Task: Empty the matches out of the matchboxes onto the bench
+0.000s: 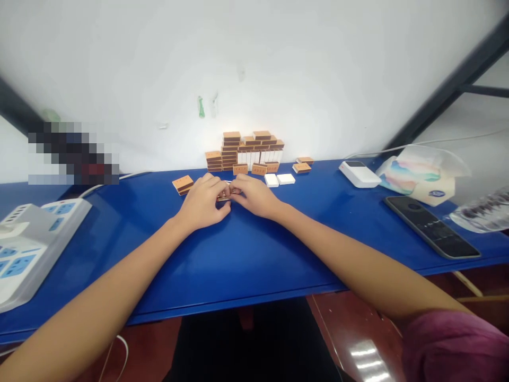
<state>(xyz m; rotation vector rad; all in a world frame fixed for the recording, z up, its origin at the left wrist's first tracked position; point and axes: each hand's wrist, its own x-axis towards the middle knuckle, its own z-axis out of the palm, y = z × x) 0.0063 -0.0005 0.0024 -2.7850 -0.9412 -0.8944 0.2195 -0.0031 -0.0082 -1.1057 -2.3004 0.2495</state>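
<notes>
My left hand and my right hand meet at the middle of the blue table, fingers curled together around a small brown matchbox held between them. Just left of my left hand lies a pair of orange-topped matchboxes. Behind my hands, against the white wall, stands a pile of several stacked matchboxes. Two white inner trays lie right of my right hand.
Two loose matchboxes lie right of the pile. A white power strip sits at the left edge. On the right are a white device, a tissue pack, a black phone and a clear bag.
</notes>
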